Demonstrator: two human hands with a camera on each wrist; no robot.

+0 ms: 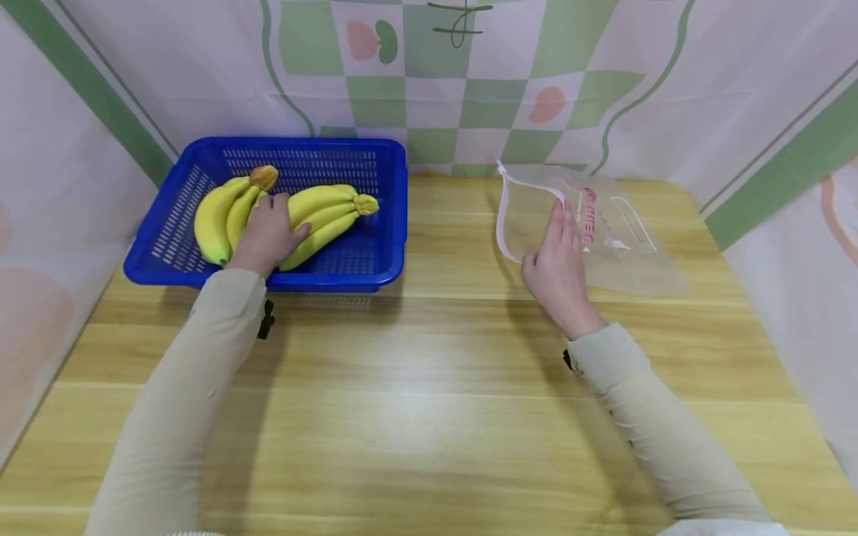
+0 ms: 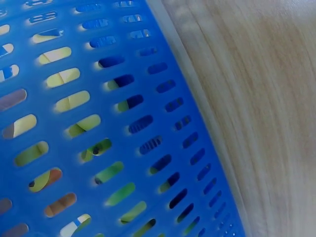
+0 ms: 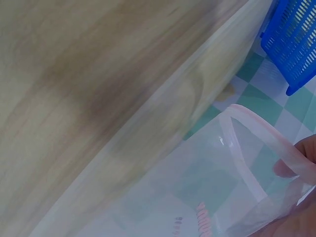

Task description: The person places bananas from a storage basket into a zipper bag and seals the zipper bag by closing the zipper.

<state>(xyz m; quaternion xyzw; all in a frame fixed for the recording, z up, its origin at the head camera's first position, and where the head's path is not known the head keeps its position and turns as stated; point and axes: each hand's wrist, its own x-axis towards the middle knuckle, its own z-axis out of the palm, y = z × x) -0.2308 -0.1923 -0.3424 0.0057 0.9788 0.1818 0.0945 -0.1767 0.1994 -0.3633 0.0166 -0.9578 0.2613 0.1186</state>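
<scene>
My left hand (image 1: 266,234) reaches into the blue plastic basket (image 1: 401,223) and grips the near-left end of a bunch of yellow bananas (image 1: 328,212), thumb and fingers spread across it. Another banana bunch (image 1: 220,216) lies just left of that hand. Only the basket's slotted wall (image 2: 116,148) fills most of the left wrist view, so the fingers are largely hidden there. Over at the right, my right hand (image 1: 558,272) pinches the pink-edged mouth of a clear zip bag (image 1: 613,223). The bag's mouth gapes apart in the right wrist view, a fingertip (image 3: 284,169) showing at its rim.
Both the basket and the bag lie on a wood-grain table (image 1: 415,417) toward its back edge. Behind them hangs a green-and-white checked cloth (image 1: 436,104). Pale curtains with green bands (image 1: 791,186) stand along both sides.
</scene>
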